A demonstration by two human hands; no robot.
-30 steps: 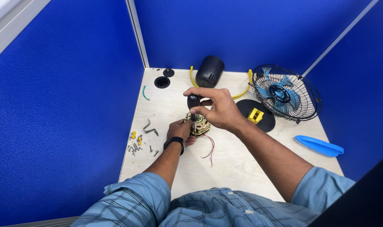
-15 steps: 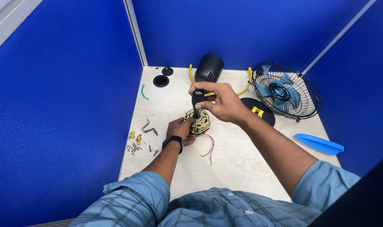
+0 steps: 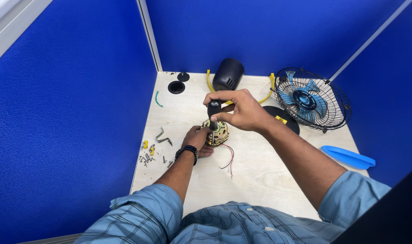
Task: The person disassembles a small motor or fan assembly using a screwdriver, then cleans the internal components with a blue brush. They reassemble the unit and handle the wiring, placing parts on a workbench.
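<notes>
Head view: screwdriver (image 3: pixel 213 112) gripped upright by right hand (image 3: pixel 240 110); motor (image 3: pixel 218 131) below is clasped by left hand (image 3: pixel 196 138).

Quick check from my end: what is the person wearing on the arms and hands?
Both arms wear short light-blue plaid sleeves that end above the elbow, leaving the forearms bare. The left hand has a black band around its wrist, like a watch or bracelet; its face is not visible. The right hand has no gloves, rings or wristwear that I can see.

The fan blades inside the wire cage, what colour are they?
Light blue fan blades, head view.
</notes>
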